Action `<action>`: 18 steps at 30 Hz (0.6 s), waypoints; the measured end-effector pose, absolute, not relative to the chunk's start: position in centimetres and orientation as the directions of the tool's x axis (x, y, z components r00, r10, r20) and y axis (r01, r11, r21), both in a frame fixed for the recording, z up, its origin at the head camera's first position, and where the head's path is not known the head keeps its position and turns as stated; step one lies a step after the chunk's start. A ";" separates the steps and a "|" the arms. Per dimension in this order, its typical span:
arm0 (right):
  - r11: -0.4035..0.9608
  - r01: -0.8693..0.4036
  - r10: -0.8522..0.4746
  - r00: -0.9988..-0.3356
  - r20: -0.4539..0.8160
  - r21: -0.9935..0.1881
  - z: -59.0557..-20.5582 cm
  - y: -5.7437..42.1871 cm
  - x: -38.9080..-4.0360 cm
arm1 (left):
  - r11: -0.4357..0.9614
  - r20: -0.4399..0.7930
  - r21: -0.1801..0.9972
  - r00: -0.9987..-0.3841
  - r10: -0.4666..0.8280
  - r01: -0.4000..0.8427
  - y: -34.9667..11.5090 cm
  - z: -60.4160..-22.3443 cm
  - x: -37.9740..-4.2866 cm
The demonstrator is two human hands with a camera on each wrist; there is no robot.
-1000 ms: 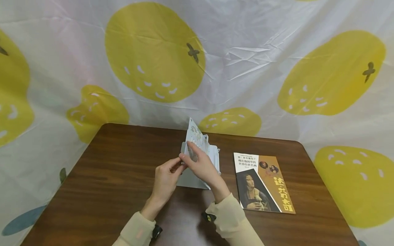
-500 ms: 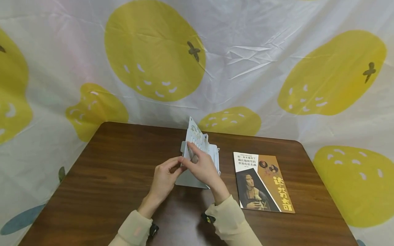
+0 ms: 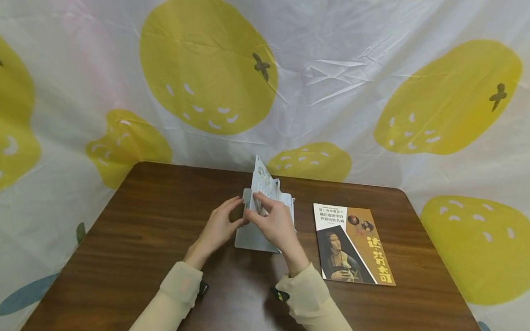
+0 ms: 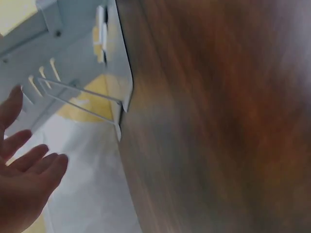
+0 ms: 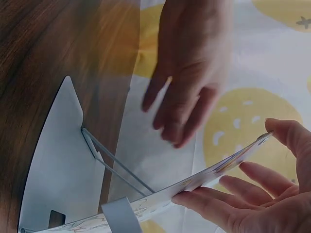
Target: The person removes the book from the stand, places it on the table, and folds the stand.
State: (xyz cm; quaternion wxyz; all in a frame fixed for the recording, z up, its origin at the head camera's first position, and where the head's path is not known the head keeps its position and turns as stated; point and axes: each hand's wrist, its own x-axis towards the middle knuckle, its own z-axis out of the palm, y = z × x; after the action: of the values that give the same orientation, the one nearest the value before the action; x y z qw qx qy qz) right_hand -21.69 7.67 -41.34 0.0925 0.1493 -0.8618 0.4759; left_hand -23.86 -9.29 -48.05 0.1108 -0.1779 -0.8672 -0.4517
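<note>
A light grey metal book stand point(image 3: 265, 177) stands on the table, its printed panel tilted up over a flat base plate point(image 3: 257, 242). My right hand point(image 3: 275, 223) pinches the panel's edge, thumb on one face and fingers against the other, as the right wrist view shows. My left hand point(image 3: 217, 225) is beside the stand's left side, holding nothing, its fingers loosely bent and apart from the panel in the right wrist view. A wire leg point(image 4: 80, 90) joins panel and base. Slots point(image 4: 43, 74) cut through the panel. A bent metal tab point(image 5: 121, 216) sticks out at the lower panel.
A thin booklet point(image 3: 344, 248) with a painted portrait on its cover lies right of the stand. The brown wooden table point(image 3: 157, 211) meets a white curtain point(image 3: 323, 101) with yellow fruit prints behind it.
My left hand has drawn slightly left, away from my right fingertips, and its fingers have spread from their earlier pinch. My right hand keeps its hold on the book stand, which stays put.
</note>
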 end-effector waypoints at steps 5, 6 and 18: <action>0.451 -0.329 -0.153 -0.944 0.291 -0.830 -41.3 8.1 -21.6 | 0.593 0.196 0.715 -0.921 0.337 0.370 -9.5 -48.7 -26.2; 0.433 -0.321 -0.150 -0.947 0.283 -0.842 -41.4 8.3 -21.6 | 0.600 0.172 0.710 -0.917 0.360 0.369 -9.5 -48.9 -26.7; 0.298 -0.253 -0.113 -0.967 0.229 -0.920 -41.4 9.7 -21.2 | 0.608 0.039 0.686 -0.855 0.517 0.399 -9.3 -50.2 -30.6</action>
State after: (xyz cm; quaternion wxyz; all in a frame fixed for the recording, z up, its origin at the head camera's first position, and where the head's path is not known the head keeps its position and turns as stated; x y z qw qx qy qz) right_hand -21.25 9.65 -41.40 0.0604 0.1139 -0.8033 0.5814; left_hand -30.64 -9.35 -50.16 -0.0818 -0.2565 -0.8929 -0.3609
